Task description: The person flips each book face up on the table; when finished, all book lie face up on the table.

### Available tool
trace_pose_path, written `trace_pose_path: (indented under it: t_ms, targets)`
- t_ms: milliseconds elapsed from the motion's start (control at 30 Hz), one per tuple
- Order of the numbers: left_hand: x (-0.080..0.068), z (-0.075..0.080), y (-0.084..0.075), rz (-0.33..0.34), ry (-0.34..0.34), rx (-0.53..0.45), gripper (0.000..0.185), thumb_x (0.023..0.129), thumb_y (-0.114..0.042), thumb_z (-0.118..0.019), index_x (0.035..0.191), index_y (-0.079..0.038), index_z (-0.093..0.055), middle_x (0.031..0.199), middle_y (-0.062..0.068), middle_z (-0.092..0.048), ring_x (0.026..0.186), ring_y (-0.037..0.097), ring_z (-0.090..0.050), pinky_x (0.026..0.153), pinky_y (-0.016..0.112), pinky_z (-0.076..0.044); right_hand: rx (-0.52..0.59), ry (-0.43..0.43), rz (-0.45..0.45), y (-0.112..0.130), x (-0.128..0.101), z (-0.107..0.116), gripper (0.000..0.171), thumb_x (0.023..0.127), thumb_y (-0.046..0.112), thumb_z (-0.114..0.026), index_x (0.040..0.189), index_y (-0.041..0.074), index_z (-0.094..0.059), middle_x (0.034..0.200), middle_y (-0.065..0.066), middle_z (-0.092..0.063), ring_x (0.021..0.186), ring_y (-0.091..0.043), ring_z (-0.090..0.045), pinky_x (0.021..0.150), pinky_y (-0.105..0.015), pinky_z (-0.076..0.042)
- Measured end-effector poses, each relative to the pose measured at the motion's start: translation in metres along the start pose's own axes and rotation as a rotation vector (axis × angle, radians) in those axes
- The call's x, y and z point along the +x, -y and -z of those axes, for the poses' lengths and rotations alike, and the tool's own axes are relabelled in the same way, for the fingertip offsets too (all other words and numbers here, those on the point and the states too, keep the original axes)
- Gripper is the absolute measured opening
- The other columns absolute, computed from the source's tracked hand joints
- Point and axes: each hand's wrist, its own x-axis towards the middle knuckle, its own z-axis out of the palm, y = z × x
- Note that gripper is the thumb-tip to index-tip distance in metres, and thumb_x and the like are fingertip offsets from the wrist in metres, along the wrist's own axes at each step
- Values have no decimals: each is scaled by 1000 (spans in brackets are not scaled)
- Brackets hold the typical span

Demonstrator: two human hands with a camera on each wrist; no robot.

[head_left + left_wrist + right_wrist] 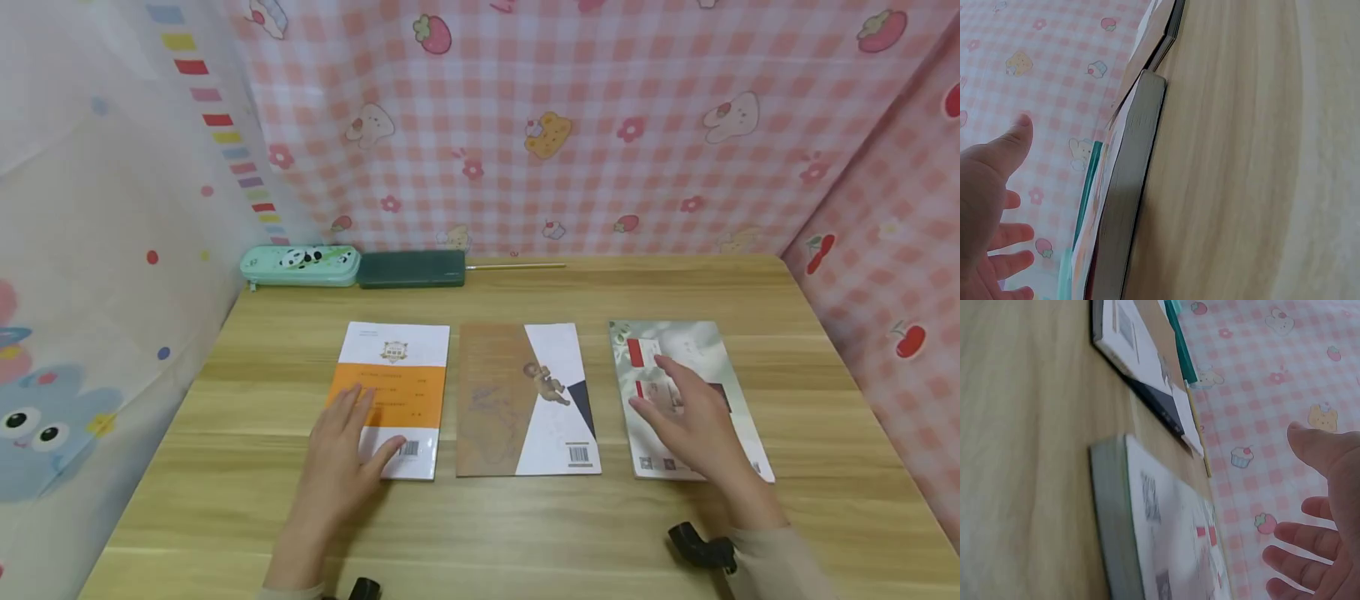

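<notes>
Three books lie in a row on the wooden table. My left hand [337, 458] is over the lower left part of the white and orange book [408, 396], thumb spread from the fingers. In the left wrist view a gap shows between that hand and the thick book's page edge [1129, 162]. A brown and white book [495, 400] with a small figure and a barcode lies in the middle. Above the pale green book [697, 342] with red patches is my right hand [697, 425], its fingers extended and holding nothing. The right wrist view shows it raised off the cover.
Along the back edge sit a mint pencil case [300, 267] with pandas, a dark green case [412, 269] and a thin yellowish stick [517, 267]. A pink checked cloth [480, 125] hangs behind the table [525, 533], with printed cloth at both sides.
</notes>
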Motion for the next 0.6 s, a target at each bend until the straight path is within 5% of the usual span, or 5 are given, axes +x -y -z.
trace_pose_path:
  t_ms: [600]
  targets:
    - [-11,3,7,1,-31,-6,81,84,-37,-82,145,5,-48,152,28,-41,142,48,-33,117,64,-25,50,106,24,19,25,-30,70,92,33,-76,147,0,-47,141,-23,-56,130,-41,-51,108,-61,-41]
